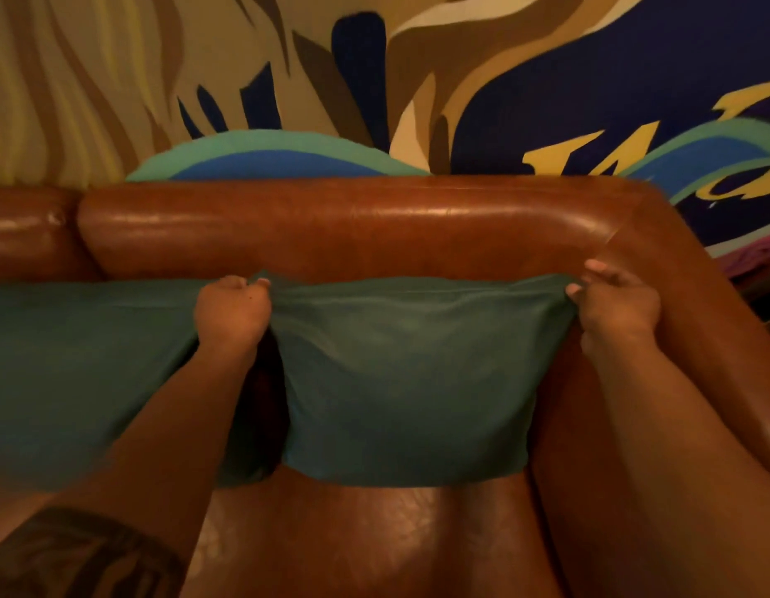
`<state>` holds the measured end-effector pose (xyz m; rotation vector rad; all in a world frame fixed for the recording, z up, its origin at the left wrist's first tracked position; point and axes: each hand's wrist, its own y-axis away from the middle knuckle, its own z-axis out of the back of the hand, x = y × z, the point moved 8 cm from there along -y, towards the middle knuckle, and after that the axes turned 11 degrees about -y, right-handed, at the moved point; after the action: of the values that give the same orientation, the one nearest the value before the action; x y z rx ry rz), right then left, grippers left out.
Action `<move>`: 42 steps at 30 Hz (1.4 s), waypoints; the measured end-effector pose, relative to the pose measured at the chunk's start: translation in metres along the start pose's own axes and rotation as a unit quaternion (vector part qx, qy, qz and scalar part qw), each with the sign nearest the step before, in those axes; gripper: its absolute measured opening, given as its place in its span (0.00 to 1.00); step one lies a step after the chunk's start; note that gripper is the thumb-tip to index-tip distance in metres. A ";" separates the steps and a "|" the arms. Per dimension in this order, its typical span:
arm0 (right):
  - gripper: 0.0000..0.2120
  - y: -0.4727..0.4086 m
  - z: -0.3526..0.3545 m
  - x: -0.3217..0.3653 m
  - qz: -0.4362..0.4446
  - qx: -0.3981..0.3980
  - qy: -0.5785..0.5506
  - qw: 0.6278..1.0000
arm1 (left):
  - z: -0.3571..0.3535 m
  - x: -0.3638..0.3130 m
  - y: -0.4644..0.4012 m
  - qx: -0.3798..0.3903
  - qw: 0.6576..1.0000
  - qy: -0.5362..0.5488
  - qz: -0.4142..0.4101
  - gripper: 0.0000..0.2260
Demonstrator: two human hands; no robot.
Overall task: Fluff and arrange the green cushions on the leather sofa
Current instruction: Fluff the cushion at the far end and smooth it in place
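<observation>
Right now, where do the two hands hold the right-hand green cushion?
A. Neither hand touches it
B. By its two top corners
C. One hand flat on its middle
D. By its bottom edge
B: the left hand and right hand each pinch a top corner of the green cushion.

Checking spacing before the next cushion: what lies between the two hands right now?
In the head view, only the top edge of the right-side green fabric cushion spans from left hand to right hand; both pinch its upper corners.
</observation>
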<state>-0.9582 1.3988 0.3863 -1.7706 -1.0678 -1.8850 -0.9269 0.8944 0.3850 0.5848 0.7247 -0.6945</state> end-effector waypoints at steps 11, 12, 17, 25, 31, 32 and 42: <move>0.18 -0.010 -0.017 -0.022 -0.147 0.107 0.119 0.976 | -0.019 0.001 -0.002 0.122 0.989 -0.006 0.082 0.08; 0.22 -0.010 -0.019 -0.021 -0.149 0.113 0.141 0.972 | -0.020 -0.001 -0.003 0.128 0.988 -0.002 0.090 0.09; 0.25 -0.020 -0.020 -0.006 -0.053 0.071 0.258 0.962 | -0.014 -0.021 -0.019 0.101 0.979 -0.175 0.022 0.14; 0.20 -0.013 0.003 0.002 0.074 -0.024 0.278 0.957 | -0.007 -0.052 -0.006 -0.019 0.956 -0.244 -0.164 0.17; 0.23 -0.003 0.002 0.007 0.154 -0.007 0.292 0.944 | -0.008 -0.049 0.002 -0.061 0.952 -0.240 -0.179 0.18; 0.21 -0.002 0.001 0.007 0.156 -0.003 0.294 0.943 | -0.009 -0.047 0.003 -0.059 0.954 -0.236 -0.177 0.16; 0.25 0.135 -0.125 0.023 0.371 0.289 0.446 0.762 | -0.076 -0.113 0.098 0.015 0.836 -0.332 -0.437 0.24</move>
<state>-0.9554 1.2261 0.4545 -0.5937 -0.3772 -1.3498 -0.9463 1.0492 0.4466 -0.0337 0.2817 -1.6627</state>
